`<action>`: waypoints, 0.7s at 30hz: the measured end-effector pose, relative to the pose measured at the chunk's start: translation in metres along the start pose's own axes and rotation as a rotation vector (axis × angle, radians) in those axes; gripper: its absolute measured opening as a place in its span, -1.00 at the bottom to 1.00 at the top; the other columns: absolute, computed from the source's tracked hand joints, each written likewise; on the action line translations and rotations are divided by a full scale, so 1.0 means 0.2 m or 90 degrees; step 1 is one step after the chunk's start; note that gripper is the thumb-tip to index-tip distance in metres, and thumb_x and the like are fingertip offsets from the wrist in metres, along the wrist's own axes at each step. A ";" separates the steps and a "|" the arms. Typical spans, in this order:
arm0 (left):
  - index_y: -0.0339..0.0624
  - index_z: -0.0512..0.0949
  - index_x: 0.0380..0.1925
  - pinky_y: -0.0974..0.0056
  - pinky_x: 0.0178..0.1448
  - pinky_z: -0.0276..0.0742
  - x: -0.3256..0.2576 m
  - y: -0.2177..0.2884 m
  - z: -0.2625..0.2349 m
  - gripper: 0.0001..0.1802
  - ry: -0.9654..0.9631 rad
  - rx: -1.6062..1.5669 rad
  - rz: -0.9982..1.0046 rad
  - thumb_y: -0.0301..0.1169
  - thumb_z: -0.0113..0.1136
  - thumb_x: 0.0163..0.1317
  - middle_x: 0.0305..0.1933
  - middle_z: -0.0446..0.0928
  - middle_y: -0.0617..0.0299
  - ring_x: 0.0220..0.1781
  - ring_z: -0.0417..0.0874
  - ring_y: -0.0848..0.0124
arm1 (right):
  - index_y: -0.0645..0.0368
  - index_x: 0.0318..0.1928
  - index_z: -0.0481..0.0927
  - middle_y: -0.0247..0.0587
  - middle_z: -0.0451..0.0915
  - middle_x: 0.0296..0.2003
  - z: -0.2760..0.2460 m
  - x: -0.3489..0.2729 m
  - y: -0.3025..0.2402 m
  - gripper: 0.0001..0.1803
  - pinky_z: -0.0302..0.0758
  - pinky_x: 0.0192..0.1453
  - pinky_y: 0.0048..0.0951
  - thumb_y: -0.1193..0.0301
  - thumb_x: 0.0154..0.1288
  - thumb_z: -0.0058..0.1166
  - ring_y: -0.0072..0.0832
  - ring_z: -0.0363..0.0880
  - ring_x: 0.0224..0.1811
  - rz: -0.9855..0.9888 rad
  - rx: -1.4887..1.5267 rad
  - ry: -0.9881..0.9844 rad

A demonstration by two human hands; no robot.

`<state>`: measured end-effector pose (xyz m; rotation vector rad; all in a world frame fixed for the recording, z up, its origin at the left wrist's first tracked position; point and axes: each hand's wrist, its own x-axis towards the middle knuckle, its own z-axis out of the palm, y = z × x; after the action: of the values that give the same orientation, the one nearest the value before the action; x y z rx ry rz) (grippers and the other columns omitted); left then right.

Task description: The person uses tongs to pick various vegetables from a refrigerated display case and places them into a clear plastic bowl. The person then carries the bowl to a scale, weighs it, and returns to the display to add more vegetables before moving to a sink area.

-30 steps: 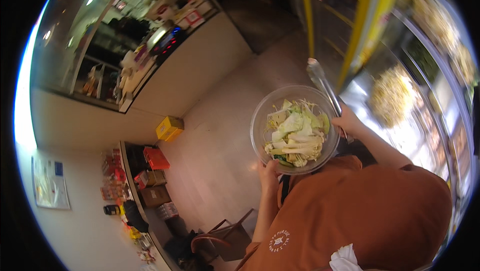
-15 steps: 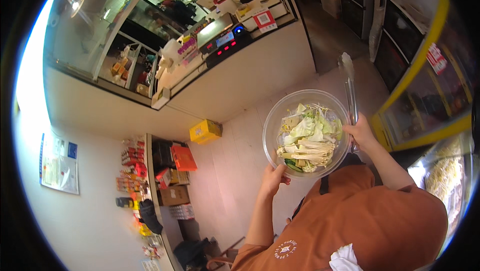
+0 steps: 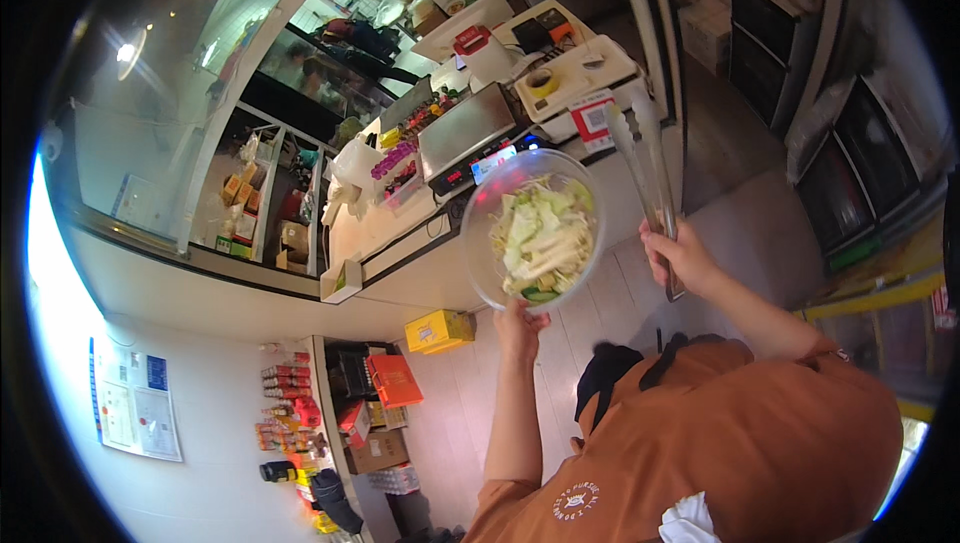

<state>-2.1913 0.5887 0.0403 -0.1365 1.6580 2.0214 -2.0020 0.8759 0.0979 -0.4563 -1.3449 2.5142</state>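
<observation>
My left hand [image 3: 522,329] grips the near rim of a clear round bowl [image 3: 483,276], raised in front of the counter. Inside lie pale cabbage leaves [image 3: 522,220], bean sprouts, a bundle of enoki mushrooms [image 3: 548,251] and some green slices near the rim. The bowl is slightly blurred. To its right, my right hand [image 3: 680,255] is closed around a pair of metal tongs [image 3: 655,178]. The tongs point up and away, their tips spread a little and nothing between them. Bowl and right hand are apart.
Ahead runs a counter [image 3: 400,273] with a flat-topped scale [image 3: 470,138], a red-and-white code card [image 3: 592,121] and a tape roll [image 3: 541,82]. A yellow box [image 3: 440,331] sits on the floor at its foot. Shelves with cans [image 3: 287,383] line the left wall; dark drawers [image 3: 870,158] stand right.
The bowl has moved forward and left toward the counter, held by my left hand alone. My right hand has let go of its rim and moved away with the tongs.
</observation>
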 end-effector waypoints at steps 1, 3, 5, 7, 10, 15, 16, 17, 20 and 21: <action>-0.27 0.46 0.03 0.22 -0.42 0.68 0.18 0.06 -0.01 -0.71 0.019 -0.025 -0.021 -0.40 0.06 0.36 -0.23 0.64 0.02 -0.48 0.66 0.23 | 0.17 -0.05 0.45 -0.38 0.44 -0.57 0.04 0.07 0.01 -0.80 0.40 -0.63 -0.44 0.33 0.53 0.13 -0.59 0.42 -0.71 0.004 -0.023 0.006; -0.23 0.45 -0.04 0.23 -0.35 0.73 0.59 0.18 -0.04 -0.76 0.002 -0.098 -0.044 -0.31 0.09 0.44 -0.27 0.63 0.04 -0.38 0.71 0.22 | 0.21 0.00 0.46 -0.38 0.44 -0.57 0.09 0.24 0.07 -0.79 0.40 -0.65 -0.46 0.39 0.51 0.13 -0.59 0.40 -0.72 0.021 -0.051 0.017; -0.21 0.43 -0.10 0.21 -0.27 0.77 0.98 0.30 -0.06 -0.72 0.010 -0.083 -0.044 -0.21 0.11 0.49 -0.26 0.63 0.03 -0.33 0.72 0.20 | 0.23 0.01 0.46 -0.37 0.45 -0.57 0.14 0.40 0.13 -0.79 0.40 -0.65 -0.46 0.41 0.51 0.12 -0.58 0.41 -0.73 0.021 -0.108 0.041; -0.25 0.41 -0.07 0.19 -0.25 0.78 1.33 0.43 -0.06 -0.70 0.006 -0.083 -0.017 -0.21 0.10 0.49 -0.24 0.61 -0.01 -0.30 0.73 0.17 | 0.24 0.04 0.46 -0.36 0.44 -0.57 0.22 0.58 0.18 -0.77 0.40 -0.65 -0.45 0.45 0.48 0.13 -0.57 0.41 -0.72 0.046 -0.129 0.082; -0.34 0.36 0.01 0.16 -0.27 0.79 1.73 0.56 -0.07 -0.68 0.005 -0.090 0.001 -0.29 0.04 0.49 -0.20 0.57 -0.08 -0.29 0.73 0.13 | 0.25 0.05 0.46 -0.35 0.44 -0.58 0.33 0.80 0.24 -0.77 0.40 -0.66 -0.44 0.48 0.47 0.12 -0.57 0.41 -0.72 0.079 -0.114 0.164; -0.36 0.35 0.11 0.15 -0.28 0.80 2.16 0.74 -0.03 -0.65 -0.015 -0.099 -0.053 -0.36 0.02 0.46 -0.14 0.60 -0.15 -0.27 0.76 0.08 | 0.26 0.09 0.47 -0.35 0.44 -0.59 0.51 1.17 0.25 -0.74 0.39 -0.65 -0.45 0.50 0.47 0.11 -0.57 0.42 -0.72 0.077 -0.105 0.169; -0.36 0.33 0.15 0.14 -0.28 0.81 2.21 0.76 -0.01 -0.63 0.000 -0.089 -0.070 -0.36 0.02 0.46 -0.13 0.60 -0.17 -0.26 0.76 0.07 | 0.27 0.10 0.47 -0.35 0.44 -0.59 0.52 1.23 0.25 -0.74 0.39 -0.65 -0.45 0.49 0.47 0.11 -0.57 0.42 -0.72 0.069 -0.097 0.154; -0.29 0.26 0.28 0.11 -0.18 0.82 2.24 0.76 0.00 -0.56 -0.028 -0.061 -0.043 -0.38 0.04 0.49 -0.06 0.61 -0.20 -0.18 0.78 0.05 | 0.27 0.11 0.47 -0.35 0.44 -0.59 0.53 1.30 0.24 -0.73 0.39 -0.65 -0.45 0.50 0.47 0.10 -0.57 0.42 -0.72 0.073 -0.118 0.161; -0.36 0.33 0.18 0.09 0.05 0.82 2.30 0.76 0.03 -0.63 -0.110 -0.112 0.006 -0.39 0.07 0.49 -0.07 0.58 -0.09 0.00 0.75 0.06 | 0.28 0.13 0.47 -0.36 0.44 -0.59 0.54 1.49 0.25 -0.72 0.38 -0.65 -0.46 0.50 0.48 0.10 -0.58 0.41 -0.73 0.087 -0.139 0.145; -0.34 0.28 0.34 0.02 0.18 0.78 2.30 0.74 0.02 -0.51 -0.143 -0.126 0.040 -0.41 0.10 0.51 0.03 0.60 -0.11 0.13 0.72 0.07 | 0.28 0.14 0.47 -0.37 0.44 -0.59 0.55 1.54 0.24 -0.71 0.38 -0.65 -0.46 0.51 0.48 0.10 -0.58 0.41 -0.73 0.100 -0.137 0.132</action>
<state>-2.6532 0.7237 -0.0073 0.0726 1.3408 2.1573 -2.3307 0.8791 0.0675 -0.8736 -1.5547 2.3688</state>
